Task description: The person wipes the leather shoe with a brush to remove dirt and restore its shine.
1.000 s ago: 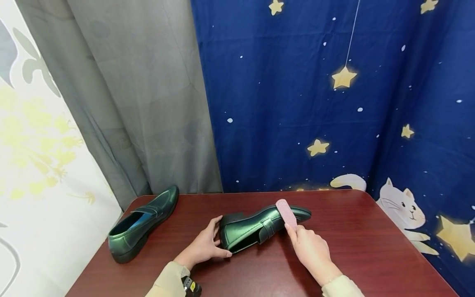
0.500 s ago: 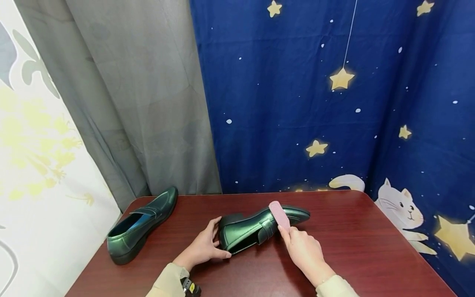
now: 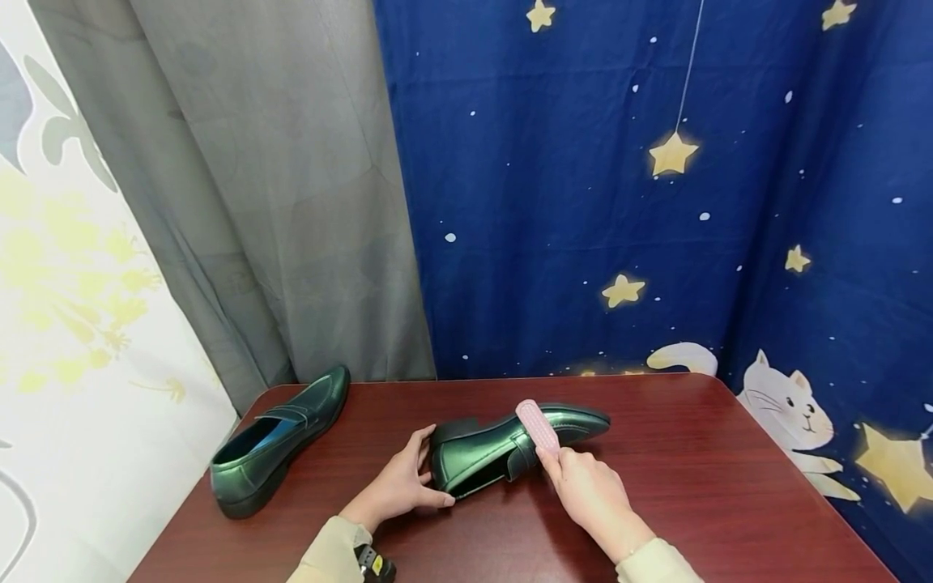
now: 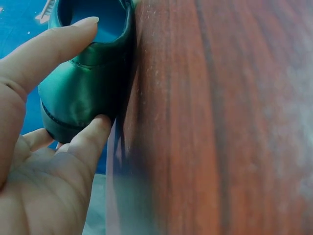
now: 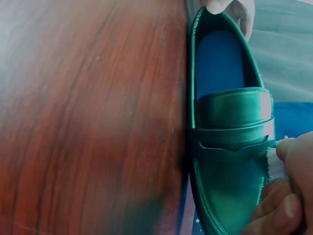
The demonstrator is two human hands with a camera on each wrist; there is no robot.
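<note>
A shiny green loafer (image 3: pixel 474 453) lies on its side on the table, toe to the right and opening facing me. At its heel is my left hand (image 3: pixel 401 486), thumb at the opening's rim and fingers around the back; the left wrist view shows the thumb over the heel collar (image 4: pixel 93 54). My right hand (image 3: pixel 594 494) grips a pink brush (image 3: pixel 538 425), laid across the upper just ahead of the strap. In the right wrist view pale bristles (image 5: pixel 275 164) touch the loafer's side beside the strap (image 5: pixel 234 142); the fingers hide most of the brush.
The matching green loafer (image 3: pixel 284 441) stands upright at the table's left, toe pointing to the back. The red-brown table (image 3: pixel 729 486) ends at a grey curtain (image 3: pixel 328 243) and a blue star-patterned curtain (image 3: pixel 554 202). A dark wrist device (image 3: pixel 375 563) is on the left cuff.
My right hand has slid the brush leftward along the loafer's upper, from near the toe to close by the strap. The left hand and both loafers stay in place.
</note>
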